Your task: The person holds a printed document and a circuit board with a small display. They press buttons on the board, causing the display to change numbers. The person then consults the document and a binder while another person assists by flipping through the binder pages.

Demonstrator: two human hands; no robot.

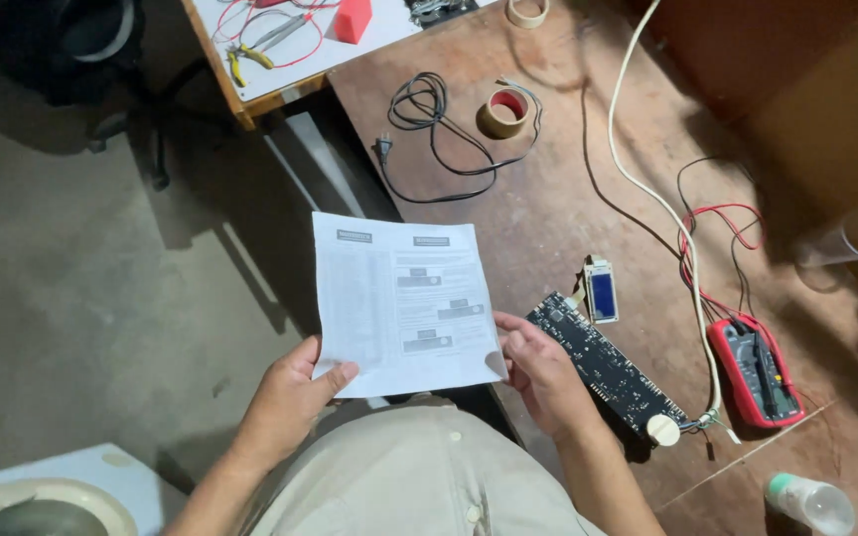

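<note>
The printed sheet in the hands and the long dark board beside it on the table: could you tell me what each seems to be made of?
The printed sheet, held by left hand and right hand, looks like thin matte white paper; it bends slightly and shows fold creases. The circuit board appears a rigid black laminate, dotted with small components, probably fibreglass, though that cannot be confirmed.

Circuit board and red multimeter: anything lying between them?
Head view: white cable crosses the bare brown tabletop between circuit board and red multimeter, ending in wires by the board's knob.
</note>
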